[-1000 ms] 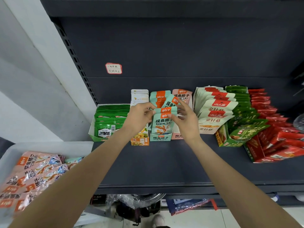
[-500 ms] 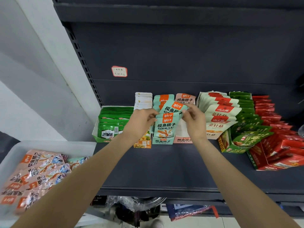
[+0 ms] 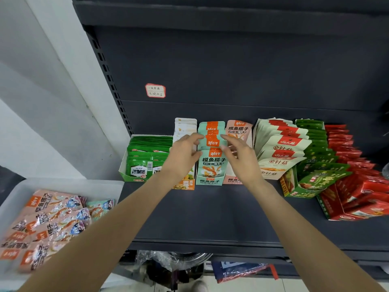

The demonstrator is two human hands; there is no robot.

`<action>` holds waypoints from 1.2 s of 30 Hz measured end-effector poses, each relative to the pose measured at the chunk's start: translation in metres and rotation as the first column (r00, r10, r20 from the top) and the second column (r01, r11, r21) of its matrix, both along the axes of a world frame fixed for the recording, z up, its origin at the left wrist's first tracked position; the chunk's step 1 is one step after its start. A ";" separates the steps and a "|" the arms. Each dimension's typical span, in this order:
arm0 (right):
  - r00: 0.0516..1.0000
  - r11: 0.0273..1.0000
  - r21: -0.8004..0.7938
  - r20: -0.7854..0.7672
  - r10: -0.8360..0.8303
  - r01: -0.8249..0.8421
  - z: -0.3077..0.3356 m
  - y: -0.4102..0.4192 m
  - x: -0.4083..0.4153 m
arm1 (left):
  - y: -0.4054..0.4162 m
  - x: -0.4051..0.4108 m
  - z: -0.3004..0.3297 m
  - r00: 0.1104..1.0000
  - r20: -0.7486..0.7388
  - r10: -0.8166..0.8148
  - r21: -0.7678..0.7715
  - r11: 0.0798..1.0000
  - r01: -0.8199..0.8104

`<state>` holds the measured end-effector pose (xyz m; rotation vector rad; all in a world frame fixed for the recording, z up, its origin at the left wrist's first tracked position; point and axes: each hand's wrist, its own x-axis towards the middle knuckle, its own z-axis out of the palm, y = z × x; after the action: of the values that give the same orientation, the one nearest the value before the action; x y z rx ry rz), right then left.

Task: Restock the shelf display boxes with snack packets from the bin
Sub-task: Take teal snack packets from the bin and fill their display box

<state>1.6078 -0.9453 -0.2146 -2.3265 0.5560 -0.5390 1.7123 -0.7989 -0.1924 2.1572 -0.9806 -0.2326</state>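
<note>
A mint-green display box (image 3: 208,182) on the dark shelf (image 3: 210,218) holds a row of upright mint packets (image 3: 213,160) with orange tops. My left hand (image 3: 182,153) touches the left edge of that row with loosely bent fingers. My right hand (image 3: 239,158) touches its right edge, index finger stretched over the packet tops. Neither hand grips a packet. Beside it on the right, a pink display box (image 3: 233,180) has a pink packet (image 3: 239,129) standing at its back. The white bin (image 3: 63,182) at lower left holds several pink packets (image 3: 52,218) and a mint one (image 3: 101,207).
Left of the mint box stand a yellow-fronted box of white packets (image 3: 185,127) and a green box (image 3: 145,163). To the right are cream packets (image 3: 282,148), a green box (image 3: 311,183) and a red box (image 3: 357,199). A paper label (image 3: 155,90) is stuck on the back panel.
The tilted mint packet that both hands pinched above the row now stands in line in the mint box. My fingers have loosened and lie at the row's sides.
</note>
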 end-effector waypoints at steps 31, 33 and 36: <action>0.868 0.984 0.011 -0.470 0.160 -0.175 -0.060 0.309 0.115 | 0.311 0.119 -0.081 0.993 0.029 0.114 0.217 0.969 -0.118; 0.840 0.990 -0.047 -0.536 0.089 -0.134 -0.071 0.318 0.114 | 0.321 0.127 -0.097 0.998 0.025 0.056 0.302 0.951 -0.061; 0.786 0.984 -0.145 -0.618 -0.006 -0.106 -0.082 0.323 0.107 | 0.321 0.132 -0.126 0.999 -0.035 -0.028 0.433 0.901 0.040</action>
<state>1.7150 -0.6218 -0.2969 -2.6679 0.7625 0.2452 1.8446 -0.4776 -0.3181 2.5299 -1.0249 -0.5416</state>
